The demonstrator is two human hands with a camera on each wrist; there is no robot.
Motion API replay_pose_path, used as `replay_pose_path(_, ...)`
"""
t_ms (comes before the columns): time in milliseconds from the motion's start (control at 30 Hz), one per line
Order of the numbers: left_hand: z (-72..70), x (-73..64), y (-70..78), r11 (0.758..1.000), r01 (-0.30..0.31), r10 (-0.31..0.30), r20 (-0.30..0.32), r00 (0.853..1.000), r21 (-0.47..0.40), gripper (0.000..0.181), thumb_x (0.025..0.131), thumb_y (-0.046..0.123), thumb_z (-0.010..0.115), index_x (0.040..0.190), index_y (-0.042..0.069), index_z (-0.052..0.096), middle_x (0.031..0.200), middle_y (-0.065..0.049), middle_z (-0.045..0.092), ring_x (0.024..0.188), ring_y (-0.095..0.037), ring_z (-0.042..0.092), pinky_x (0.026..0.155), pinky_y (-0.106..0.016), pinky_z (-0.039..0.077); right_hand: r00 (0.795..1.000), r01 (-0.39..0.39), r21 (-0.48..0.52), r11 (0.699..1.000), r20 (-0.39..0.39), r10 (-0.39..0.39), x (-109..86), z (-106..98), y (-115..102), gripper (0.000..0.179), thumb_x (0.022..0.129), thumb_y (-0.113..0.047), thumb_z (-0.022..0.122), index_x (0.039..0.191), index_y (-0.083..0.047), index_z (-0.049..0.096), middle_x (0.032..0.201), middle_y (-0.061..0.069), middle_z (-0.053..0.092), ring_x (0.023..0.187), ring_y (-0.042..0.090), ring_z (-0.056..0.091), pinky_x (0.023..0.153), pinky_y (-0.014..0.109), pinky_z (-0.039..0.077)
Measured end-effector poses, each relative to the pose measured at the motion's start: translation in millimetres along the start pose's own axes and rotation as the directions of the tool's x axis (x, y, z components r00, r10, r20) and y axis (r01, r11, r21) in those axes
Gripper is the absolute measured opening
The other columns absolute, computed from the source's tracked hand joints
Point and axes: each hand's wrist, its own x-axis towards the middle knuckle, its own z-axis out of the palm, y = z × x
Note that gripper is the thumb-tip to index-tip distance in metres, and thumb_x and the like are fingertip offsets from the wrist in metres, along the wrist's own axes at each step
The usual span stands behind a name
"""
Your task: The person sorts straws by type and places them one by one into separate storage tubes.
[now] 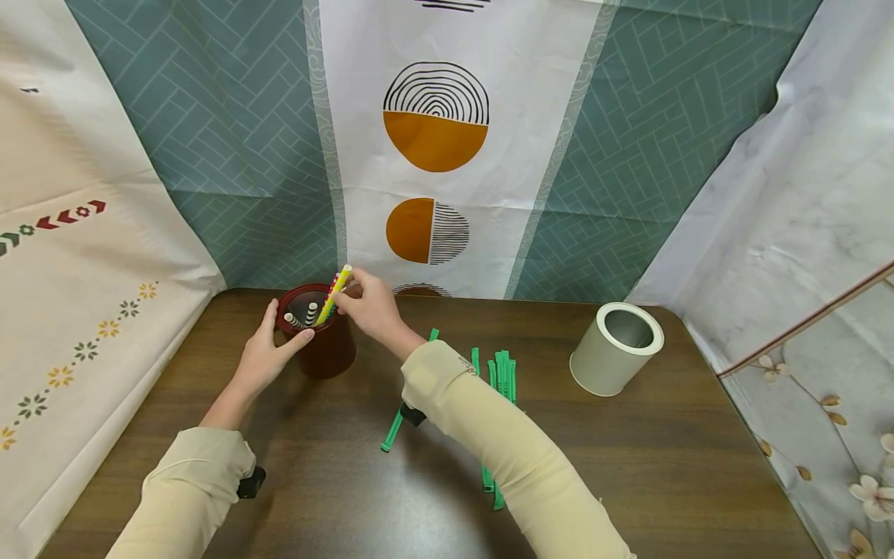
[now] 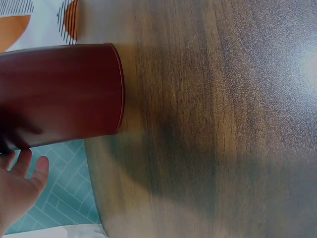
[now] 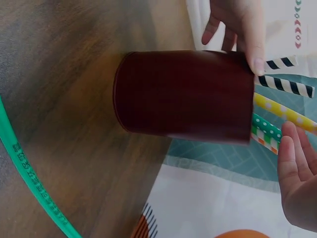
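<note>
Two black-and-white straws [image 1: 311,312] lean in the dark red cup [image 1: 326,353], which stands on the table [image 1: 335,481] between the hands. The left hand [image 1: 267,351] holds the cup, its thumb at the rim and its fingers parted along the other side. At the cup's mouth, the right hand [image 1: 373,307] has its fingertips close together beside a yellow straw [image 3: 282,110] and a green dotted straw [image 3: 266,126]; I cannot tell whether it pinches either. Green strips [image 1: 504,373] lie under and beside the right forearm.
</note>
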Motion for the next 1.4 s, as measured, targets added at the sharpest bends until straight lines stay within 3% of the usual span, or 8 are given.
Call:
replay_pose_path(267,1.9,-0.3,1.2,1.000,-0.011,0.011,-0.007,1.000,0.007,0.093,0.082,0.053,0.051,0.142,0.018,-0.011,0.146,-0.022,0.013,0.130,-0.045,0.016,0.096,-0.064,0.022,0.998,-0.057,-0.037,0.998,0.030,0.058,-5.5,4.9,9.7,0.017,0.085,-0.016,0.059,0.099,-0.007,0.057,0.084,0.012,0.068,0.061,0.013,0.063,0.050,0.018,0.043)
replay_pose_path(533,2.2,-0.6,1.5,1.000,-0.004,0.004,-0.009,1.000,0.005,0.093,0.082,0.052,0.051,0.142,0.018,-0.011,0.146,-0.021,0.010,0.131,-0.045,0.013,0.096,-0.064,0.020,0.991,-0.132,-0.037,0.991,0.025,0.133,-8.0,-3.6,25.9,0.019,0.084,-0.017,0.060,0.101,-0.009,0.057,0.084,0.009,0.067,0.060,0.010,0.062,0.052,0.018,0.046)
replay_pose_path(900,2.1,0.3,-0.4,1.000,-0.006,0.007,-0.021,1.000,0.006,0.092,0.082,0.052,0.052,0.142,0.017,-0.009,0.146,-0.021,0.010,0.131,-0.044,0.013,0.096,-0.064,0.020,0.989,-0.132,0.001,0.991,0.074,0.131,-16.3,-26.5,37.4,0.020,0.085,-0.020,0.058,0.103,-0.010,0.056,0.090,0.010,0.065,0.063,0.011,0.061,0.060,0.021,0.050)
replay_pose_path(1267,0.2,-0.9,2.3,1.000,0.012,-0.012,-0.008,1.000,0.010,0.093,0.082,0.053,0.051,0.142,0.018,-0.011,0.147,-0.021,0.008,0.131,-0.044,0.012,0.096,-0.064,0.020,0.993,-0.105,0.020,0.994,0.059,0.104,-33.4,-56.2,53.3,0.025,0.085,-0.019,0.058,0.104,-0.002,0.055,0.090,0.016,0.063,0.063,0.010,0.059,0.061,0.023,0.050)
replay_pose_path(1400,0.0,-1.4,2.8,1.000,0.013,-0.013,-0.003,1.000,0.006,0.094,0.082,0.053,0.051,0.142,0.017,-0.011,0.147,-0.020,0.007,0.132,-0.044,0.012,0.096,-0.065,0.020,0.994,-0.104,0.049,0.993,0.037,0.103,-40.8,-65.9,63.5,0.025,0.085,-0.018,0.058,0.103,-0.001,0.055,0.089,0.019,0.062,0.064,0.011,0.058,0.065,0.033,0.052)
